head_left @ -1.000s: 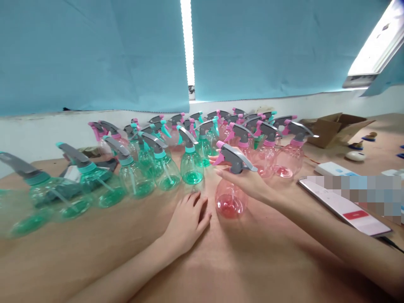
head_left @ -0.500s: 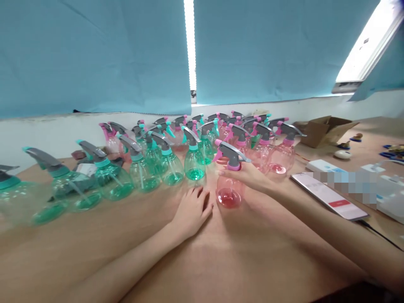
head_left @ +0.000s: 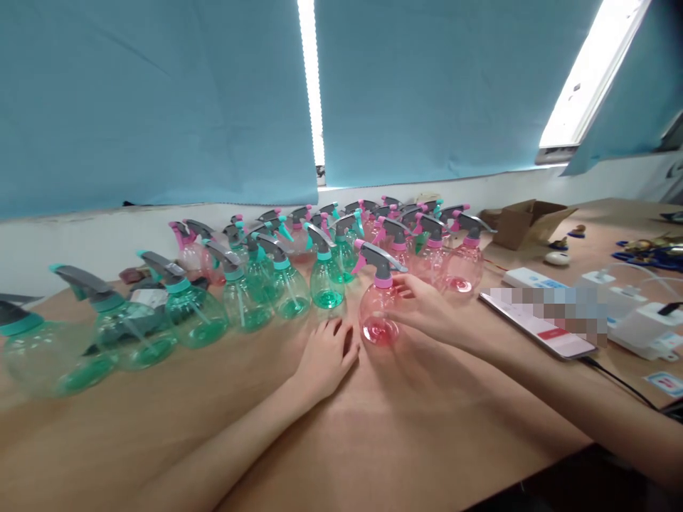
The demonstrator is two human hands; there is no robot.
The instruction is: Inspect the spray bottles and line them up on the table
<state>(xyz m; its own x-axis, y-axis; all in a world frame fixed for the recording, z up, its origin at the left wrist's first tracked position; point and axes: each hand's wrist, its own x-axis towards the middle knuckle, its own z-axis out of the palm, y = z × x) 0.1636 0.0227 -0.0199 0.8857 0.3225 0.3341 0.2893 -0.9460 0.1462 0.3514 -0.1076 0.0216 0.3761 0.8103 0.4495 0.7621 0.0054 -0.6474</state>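
Note:
A clear pink spray bottle (head_left: 378, 313) with a grey and pink trigger head stands upright on the table in front of me. Beside its right side is my right hand (head_left: 427, 309), open, with thumb and fingers apart; the fingertips are at the bottle's edge, and I cannot tell whether they touch it. My left hand (head_left: 325, 359) lies open on the tabletop, left of the pink bottle, holding nothing. The nearest green spray bottle (head_left: 327, 281) stands just beyond my left fingers.
Several green spray bottles (head_left: 195, 313) line the left side. Several pink ones (head_left: 463, 267) and mixed ones crowd the back. To the right are a phone (head_left: 533, 323), a power strip (head_left: 538, 281), chargers and cables, a white mouse (head_left: 557, 259) and an open cardboard box (head_left: 528, 224).
My right hand has loosened from around the pink spray bottle's neck and drawn back to its right side. The bottle stays upright. My left hand stays put; the view has turned slightly right.

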